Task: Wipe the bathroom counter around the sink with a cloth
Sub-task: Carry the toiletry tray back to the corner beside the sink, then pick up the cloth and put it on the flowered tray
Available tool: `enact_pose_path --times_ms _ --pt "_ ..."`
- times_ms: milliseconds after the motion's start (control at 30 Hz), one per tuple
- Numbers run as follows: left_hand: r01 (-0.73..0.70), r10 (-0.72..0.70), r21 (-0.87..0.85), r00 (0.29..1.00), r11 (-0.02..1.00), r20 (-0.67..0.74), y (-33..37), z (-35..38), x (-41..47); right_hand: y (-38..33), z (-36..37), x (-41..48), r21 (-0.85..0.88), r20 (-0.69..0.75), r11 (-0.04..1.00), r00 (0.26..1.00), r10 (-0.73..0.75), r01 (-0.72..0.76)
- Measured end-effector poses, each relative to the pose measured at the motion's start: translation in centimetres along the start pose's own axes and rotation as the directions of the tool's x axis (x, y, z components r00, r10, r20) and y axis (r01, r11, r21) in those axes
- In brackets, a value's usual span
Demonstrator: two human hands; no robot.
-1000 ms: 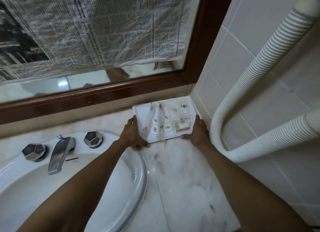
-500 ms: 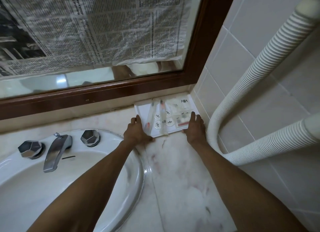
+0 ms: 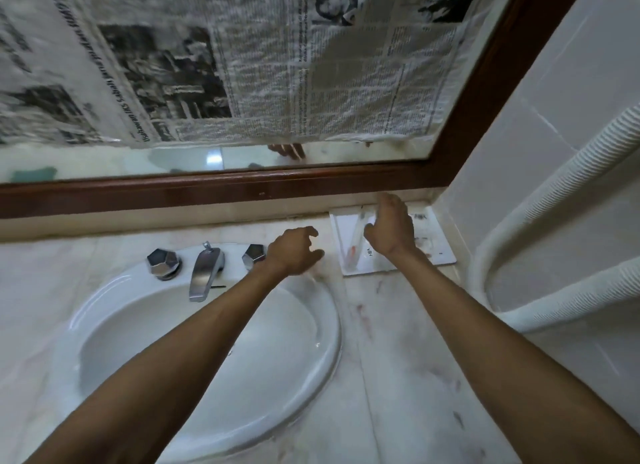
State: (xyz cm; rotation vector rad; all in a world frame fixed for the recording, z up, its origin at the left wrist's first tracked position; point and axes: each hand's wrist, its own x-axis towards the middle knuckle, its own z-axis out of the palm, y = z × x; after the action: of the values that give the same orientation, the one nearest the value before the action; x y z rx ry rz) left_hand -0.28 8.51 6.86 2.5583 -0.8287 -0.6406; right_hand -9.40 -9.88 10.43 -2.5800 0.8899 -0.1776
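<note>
A white oval sink [image 3: 104,311] is set in a pale marble counter [image 3: 398,342] with reddish stains. A white tray [image 3: 441,245] of small toiletries rests in the back right corner against the wall. My right hand [image 3: 391,229] hovers over the tray with fingers loosely curled and nothing in it. My left hand [image 3: 292,250] hangs above the counter between the sink's right tap and the tray, fingers apart and empty. No cloth is on the counter; a green patch [image 3: 33,174] shows only in the mirror's reflection at the far left.
A chrome faucet [image 3: 204,269] with two faceted knobs [image 3: 162,261] stands at the sink's back. A wood-framed mirror [image 3: 242,189] covered with newspaper [image 3: 242,65] rises behind. White corrugated hoses [image 3: 554,290] loop along the tiled right wall.
Both hands have let go of the tray, which now lies in the corner. My left hand has drawn back to the left and my right hand has lifted above the tray. The view has pulled back.
</note>
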Motion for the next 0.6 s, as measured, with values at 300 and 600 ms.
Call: enact_pose_path --times_ms 300,600 --pt "0.081 -0.128 -0.162 0.946 0.983 -0.299 -16.1 -10.0 -12.4 -21.0 6.7 -5.1 0.220 0.055 0.947 0.967 -0.250 0.233" --pt "0.262 -0.343 -0.250 0.861 0.932 -0.376 -35.5 -14.7 -24.9 -39.1 18.2 -15.0 0.239 0.177 0.874 0.866 -0.469 0.424"
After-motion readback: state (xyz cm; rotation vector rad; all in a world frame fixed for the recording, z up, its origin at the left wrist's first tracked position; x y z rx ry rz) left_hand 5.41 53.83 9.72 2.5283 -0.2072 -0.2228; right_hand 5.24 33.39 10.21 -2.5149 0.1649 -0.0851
